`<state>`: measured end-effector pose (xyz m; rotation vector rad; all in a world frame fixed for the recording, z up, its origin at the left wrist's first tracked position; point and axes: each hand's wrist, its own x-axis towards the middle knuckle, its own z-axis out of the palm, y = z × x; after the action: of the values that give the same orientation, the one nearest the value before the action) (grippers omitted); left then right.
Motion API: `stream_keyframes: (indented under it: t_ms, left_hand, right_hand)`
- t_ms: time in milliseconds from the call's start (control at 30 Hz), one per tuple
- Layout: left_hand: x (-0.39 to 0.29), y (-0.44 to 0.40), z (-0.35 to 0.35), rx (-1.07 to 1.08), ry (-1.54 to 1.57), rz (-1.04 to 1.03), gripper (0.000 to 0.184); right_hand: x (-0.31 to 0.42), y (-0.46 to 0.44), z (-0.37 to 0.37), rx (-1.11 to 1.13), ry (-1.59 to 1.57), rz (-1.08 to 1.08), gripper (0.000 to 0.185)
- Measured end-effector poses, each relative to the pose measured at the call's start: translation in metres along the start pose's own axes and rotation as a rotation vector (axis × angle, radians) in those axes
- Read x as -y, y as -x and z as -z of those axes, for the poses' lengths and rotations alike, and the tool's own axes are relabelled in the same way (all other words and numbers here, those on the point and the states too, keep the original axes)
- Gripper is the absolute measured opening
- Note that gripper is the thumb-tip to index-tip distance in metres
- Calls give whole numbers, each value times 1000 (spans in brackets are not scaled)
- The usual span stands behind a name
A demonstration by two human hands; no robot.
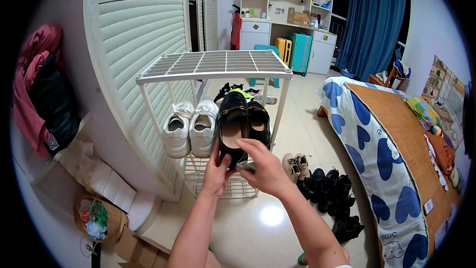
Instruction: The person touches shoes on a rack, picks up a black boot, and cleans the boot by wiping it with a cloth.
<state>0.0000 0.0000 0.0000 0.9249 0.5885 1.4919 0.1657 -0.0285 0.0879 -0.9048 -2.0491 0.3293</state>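
Note:
A black loafer (232,111) with a gold trim and beige insole is tilted up in front of the white shoe rack (213,76). My left hand (216,173) grips its heel from the left, thumb on the back. Beside the heel on the right, my right hand (263,166) has bent fingers around something small and greyish, too hidden to name. The other black loafer (259,121) stands on the rack just right of the held one. A pair of white sneakers (191,131) sits on the same shelf to the left.
Several black shoes (327,188) and beige shoes (296,167) stand on the floor at right, near the bed (396,144). A louvred partition (144,59) runs left of the rack. A paper bag (116,223) of rubbish stands at lower left. Suitcases (300,52) are behind.

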Motion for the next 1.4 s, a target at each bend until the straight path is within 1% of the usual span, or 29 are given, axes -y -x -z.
stream_keyframes:
  t_ms: [33, 67, 100, 167, 200, 267, 300, 367, 400, 433, 467, 500, 533, 567, 633, 667, 833, 900, 933, 1033, 1067, 1100, 1200, 1333, 1400]
  left_hand:
    - [-3, 1, 0, 2, 13, 14, 65]
    - [-5, 2, 0, 4, 27, 27, 65]
    - [1, -3, -8, 7, 51, 15, 65]
    - [-2, -2, -8, -33, 84, 51, 63]
    - [-6, -2, -7, -31, 74, 53, 63]
    - [-3, -1, -12, -48, 75, 57, 62]
    - [-3, 0, -13, -48, 76, 56, 62]
    - [-2, 0, -13, -75, 73, 59, 63]
    - [-4, 0, -13, -74, 69, 55, 63]
    - [-5, 1, -13, -75, 40, 53, 58]
    - [-6, 1, -13, -78, 13, 52, 53]
    - [-5, 1, -13, -81, 12, 50, 53]
    - [-4, 0, -12, -81, 15, 49, 54]
    - [-3, 0, -11, -81, 17, 48, 54]
    - [-4, 1, -11, -71, 16, 41, 54]
    - [-5, 1, -11, -57, 15, 36, 54]
    - [-5, 1, -18, -73, 23, 8, 54]
    - [-5, 1, -22, -90, 17, 12, 55]
    - [-5, 2, -23, -56, 22, 23, 56]
    - [1, 5, -28, -1, 25, 42, 59]
    - [5, 6, -31, 18, 21, 47, 61]
    - [9, 8, -37, 21, 21, 49, 61]
    - [18, 19, -59, 12, 13, 71, 69]
    - [34, 27, -72, 24, 47, 59, 68]
    - [35, 28, -76, -26, 39, 20, 66]
  right_hand:
    - [-7, 5, 1, -157, -67, 78, 50]
    - [-14, 10, 6, -241, -69, 20, 39]
    - [-27, 14, 18, -296, -136, -135, 30]
    - [-61, 19, 22, -366, -149, -386, 31]
    - [-79, 20, 18, -372, -157, -388, 31]
    - [-115, 22, 15, -332, 2, -482, 42]
    - [-126, 22, 9, -331, 3, -480, 42]
    - [-149, 22, -7, -217, 28, -633, 55]
    - [-170, 23, -19, -178, -9, -626, 63]
    - [-169, 20, -22, -179, -11, -623, 63]
    - [-167, 18, -27, -170, -29, -681, 63]
    - [-166, 16, -32, -161, -49, -740, 63]
    - [-165, 14, -33, -191, -30, -717, 56]
    - [-165, 13, -36, -191, -34, -713, 56]
    - [-167, 12, -42, -235, 60, -703, 45]
    - [-167, 12, -44, -229, 162, -696, 38]
    - [-144, 14, -42, -270, 232, -745, 29]
    - [-140, 18, -34, -269, 231, -713, 24]
    - [-145, 23, -32, -282, 246, -670, 21]
    - [-146, 36, -21, -310, 276, -642, 20]
    - [-145, 42, -15, -300, 252, -666, 19]
    - [-147, 47, -9, -304, 253, -668, 19]
    - [-153, 63, 6, -316, 222, -661, 19]
    - [-149, 77, 27, -290, 267, -676, 21]
    - [-140, 74, 42, -62, 396, -708, 25]
